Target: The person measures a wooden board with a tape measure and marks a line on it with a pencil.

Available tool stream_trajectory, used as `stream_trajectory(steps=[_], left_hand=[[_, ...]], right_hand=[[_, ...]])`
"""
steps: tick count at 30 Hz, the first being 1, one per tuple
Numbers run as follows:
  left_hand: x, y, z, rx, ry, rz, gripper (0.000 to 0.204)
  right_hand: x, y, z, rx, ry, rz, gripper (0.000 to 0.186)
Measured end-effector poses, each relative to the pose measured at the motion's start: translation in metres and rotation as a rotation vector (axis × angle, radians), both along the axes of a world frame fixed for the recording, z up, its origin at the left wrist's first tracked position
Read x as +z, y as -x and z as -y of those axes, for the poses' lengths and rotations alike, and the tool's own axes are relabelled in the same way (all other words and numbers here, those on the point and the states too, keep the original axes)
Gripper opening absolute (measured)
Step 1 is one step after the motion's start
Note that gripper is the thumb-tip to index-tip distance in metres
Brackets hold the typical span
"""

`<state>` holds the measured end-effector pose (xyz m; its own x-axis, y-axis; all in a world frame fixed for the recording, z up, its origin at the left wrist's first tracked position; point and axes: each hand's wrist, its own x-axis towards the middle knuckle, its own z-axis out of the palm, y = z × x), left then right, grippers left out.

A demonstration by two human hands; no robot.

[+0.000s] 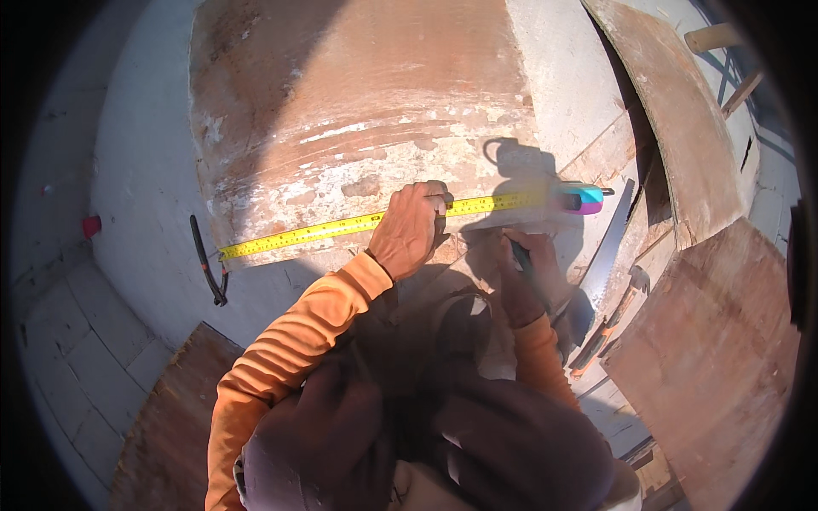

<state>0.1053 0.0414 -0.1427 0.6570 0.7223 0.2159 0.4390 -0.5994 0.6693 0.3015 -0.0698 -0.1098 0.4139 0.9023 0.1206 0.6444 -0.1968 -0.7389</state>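
1. Tape measure first, since it was the only container-ish thing I spotted: a turquoise-and-purple case (586, 198) near the board's right side, with yellow tape (319, 229) running out of it.
2. That tape lay along the near edge of the worn board (366, 111), reaching its left corner.
3. Left hand (407, 228) curled over the tape — couldn't tell if clenched or just pressing.
4. Right hand (530, 271) grasped a dark slender tool (521, 256), kinda blurry, just below the tape.
5. Handsaw (608, 243) and hammer (612, 322) lay off to the right; black pincers (204, 260) sat left.
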Motion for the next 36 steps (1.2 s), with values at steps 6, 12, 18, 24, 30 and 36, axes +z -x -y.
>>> stream_trajectory(steps=[6, 12, 18, 24, 30, 36], left_hand=[[0.016, 0.008, -0.001, -0.02, 0.047, -0.021, 0.057], [-0.002, 0.004, -0.014, -0.108, 0.195, -0.062, 0.051], [0.014, 0.023, -0.014, -0.074, 0.146, -0.113, 0.038], [0.05, 0.016, -0.043, 0.077, -0.231, 0.007, 0.025], [0.098, 0.019, -0.108, 0.135, -0.04, 0.034, 0.027], [0.113, 0.039, -0.198, 0.126, -0.007, 0.1, 0.023]], right_hand=[[0.002, -0.082, -0.036, -0.255, -0.483, 0.314, 0.034], [-0.075, -0.129, -0.061, -0.036, -0.471, 0.021, 0.029], [-0.02, -0.088, -0.085, -0.124, -0.487, 0.018, 0.035], [0.062, -0.096, -0.091, -0.105, -0.319, 0.101, 0.042], [0.152, -0.086, -0.167, -0.007, -0.295, 0.212, 0.04], [0.159, -0.058, -0.276, 0.041, -0.218, 0.149, 0.039]])
